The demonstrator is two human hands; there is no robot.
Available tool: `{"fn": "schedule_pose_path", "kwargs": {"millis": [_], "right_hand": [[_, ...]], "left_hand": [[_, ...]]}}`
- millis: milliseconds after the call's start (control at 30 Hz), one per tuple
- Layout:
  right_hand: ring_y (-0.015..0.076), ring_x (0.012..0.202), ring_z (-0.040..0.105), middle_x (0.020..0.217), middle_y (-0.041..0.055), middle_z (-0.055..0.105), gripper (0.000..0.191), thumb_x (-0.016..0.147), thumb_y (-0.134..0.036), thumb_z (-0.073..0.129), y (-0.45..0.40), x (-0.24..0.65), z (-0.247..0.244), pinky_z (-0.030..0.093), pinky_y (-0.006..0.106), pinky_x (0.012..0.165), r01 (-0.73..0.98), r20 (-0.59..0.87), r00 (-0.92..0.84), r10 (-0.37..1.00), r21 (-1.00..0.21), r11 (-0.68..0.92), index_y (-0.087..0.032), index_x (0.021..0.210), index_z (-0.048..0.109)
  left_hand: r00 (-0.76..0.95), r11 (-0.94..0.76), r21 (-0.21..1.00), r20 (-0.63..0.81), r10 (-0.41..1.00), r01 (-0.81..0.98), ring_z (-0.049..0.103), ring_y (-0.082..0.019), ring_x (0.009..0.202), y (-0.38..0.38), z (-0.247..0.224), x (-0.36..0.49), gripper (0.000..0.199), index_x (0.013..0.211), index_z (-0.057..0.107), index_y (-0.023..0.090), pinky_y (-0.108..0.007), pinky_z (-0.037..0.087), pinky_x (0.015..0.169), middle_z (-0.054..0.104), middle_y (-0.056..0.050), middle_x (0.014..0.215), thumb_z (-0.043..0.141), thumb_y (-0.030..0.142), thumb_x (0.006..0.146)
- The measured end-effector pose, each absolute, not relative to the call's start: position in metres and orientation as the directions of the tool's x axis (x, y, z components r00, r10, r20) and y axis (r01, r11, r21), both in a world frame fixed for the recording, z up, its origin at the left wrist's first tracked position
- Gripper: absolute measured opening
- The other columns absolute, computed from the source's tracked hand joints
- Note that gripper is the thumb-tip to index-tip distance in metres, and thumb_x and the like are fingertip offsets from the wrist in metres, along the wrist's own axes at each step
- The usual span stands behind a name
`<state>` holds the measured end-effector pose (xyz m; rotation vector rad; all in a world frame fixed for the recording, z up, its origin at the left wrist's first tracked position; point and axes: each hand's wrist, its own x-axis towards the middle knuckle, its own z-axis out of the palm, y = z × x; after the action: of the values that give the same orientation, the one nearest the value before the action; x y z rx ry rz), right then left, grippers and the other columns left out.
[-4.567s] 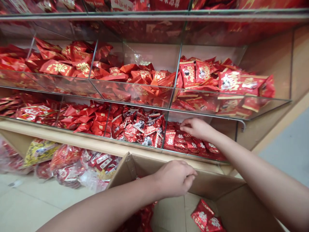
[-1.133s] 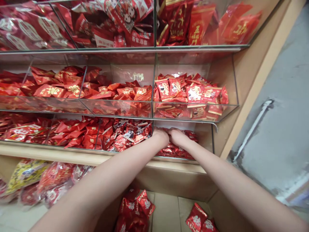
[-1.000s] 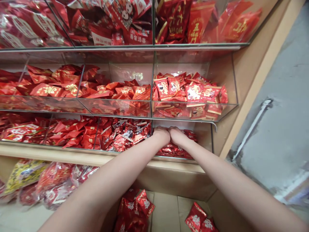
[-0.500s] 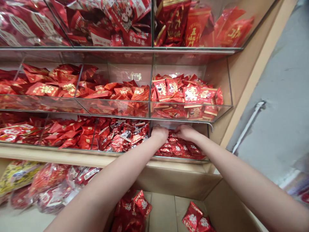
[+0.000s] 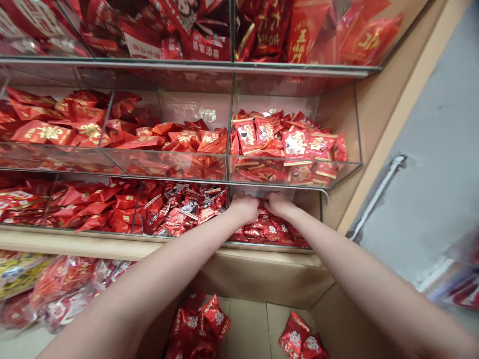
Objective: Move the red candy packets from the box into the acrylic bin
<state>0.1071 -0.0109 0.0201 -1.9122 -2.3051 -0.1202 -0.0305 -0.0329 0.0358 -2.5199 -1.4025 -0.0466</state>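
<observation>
Both hands reach into the lower right compartment, over red candy packets (image 5: 273, 230) with white print. My left hand (image 5: 245, 208) is at the compartment's left side, its fingers curled down onto the packets. Close to its right, my right hand (image 5: 279, 204) also has its fingers bent down at the back of the pile. What either hand grips, if anything, is hidden. Below my forearms stands an open cardboard box (image 5: 262, 284), with red packets (image 5: 194, 324) at its left and a few more (image 5: 299, 336) at its right.
Clear dividers (image 5: 229, 124) split the shelves, which hold many other red packets (image 5: 299, 142). A wooden side panel (image 5: 396, 114) and a grey wall (image 5: 430, 174) stand at the right. Bagged packets (image 5: 63, 281) lie at the lower left.
My right hand has moved left, closer to my left hand. The camera view has shifted slightly, and the packets in the cardboard box look unchanged.
</observation>
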Motion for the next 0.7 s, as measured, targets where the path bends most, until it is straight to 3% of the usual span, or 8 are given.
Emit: {"fn": "schedule_pose_path", "kwargs": {"millis": [267, 700], "right_hand": [[0.0165, 0.089, 0.056, 0.103, 0.006, 0.057, 0.025, 0.085, -0.03, 0.046, -0.027, 0.12, 0.031, 0.046, 0.036, 0.076, 0.987, 0.144, -0.141, 0.98, -0.06, 0.15, -0.015, 0.102, 0.054], [0.0164, 0.089, 0.056, 0.103, 0.0058, 0.056, 0.024, 0.084, -0.029, 0.048, -0.045, 0.12, 0.025, 0.047, 0.036, 0.075, 0.982, 0.126, -0.19, 0.974, 0.023, 0.189, -0.015, 0.102, 0.054]], "left_hand": [[0.511, -0.49, -0.214, 0.054, 0.858, 0.845, 0.052, -0.019, 0.096, -0.025, 0.036, -0.017, 0.03, 0.106, 0.051, 0.014, -0.041, 0.043, 0.081, 0.052, -0.008, 0.109, 0.047, 0.033, 0.083], [0.457, -0.43, -0.227, 0.08, 0.886, 0.874, 0.053, -0.019, 0.094, -0.028, 0.037, -0.006, 0.03, 0.109, 0.05, 0.014, -0.04, 0.045, 0.079, 0.052, -0.008, 0.109, 0.047, 0.03, 0.083]]}}
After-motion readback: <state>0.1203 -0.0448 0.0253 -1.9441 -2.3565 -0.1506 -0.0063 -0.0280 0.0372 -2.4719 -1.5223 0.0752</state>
